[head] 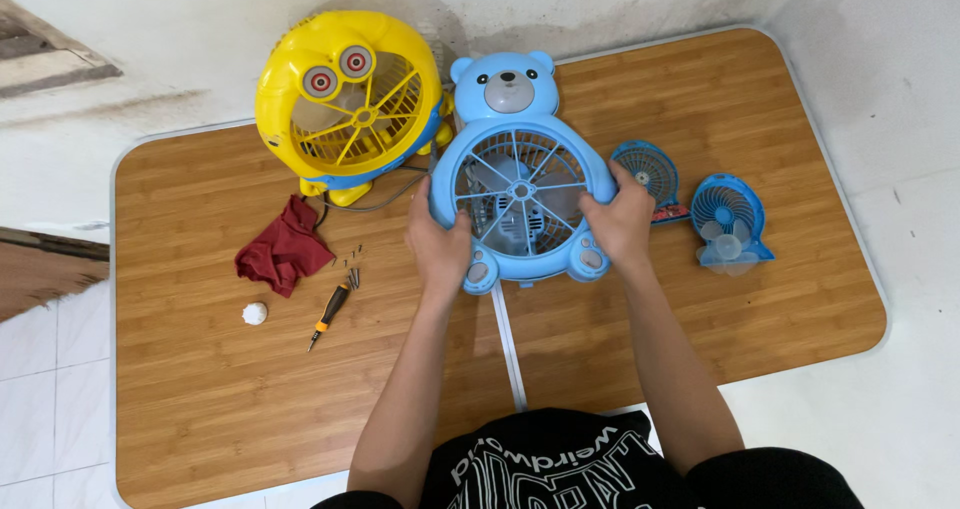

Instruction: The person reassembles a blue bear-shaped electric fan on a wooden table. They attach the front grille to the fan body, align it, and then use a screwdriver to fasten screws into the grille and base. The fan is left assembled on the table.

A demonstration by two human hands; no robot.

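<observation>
On the wooden table (pixel 200 389), both hands, left hand (pixel 440 244) and right hand (pixel 620 224), clasp the blue bear-shaped fan (pixel 520 169).

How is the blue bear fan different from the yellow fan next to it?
The blue bear fan is light blue with round ears and a grey muzzle; the yellow fan is yellow with two big round eyes. The bear fan is gripped at its sides by the left hand and right hand; the yellow fan stands untouched behind it. The bear fan sits nearer the person. Both are round, cartoon-shaped table fans with spoked front grilles.
</observation>
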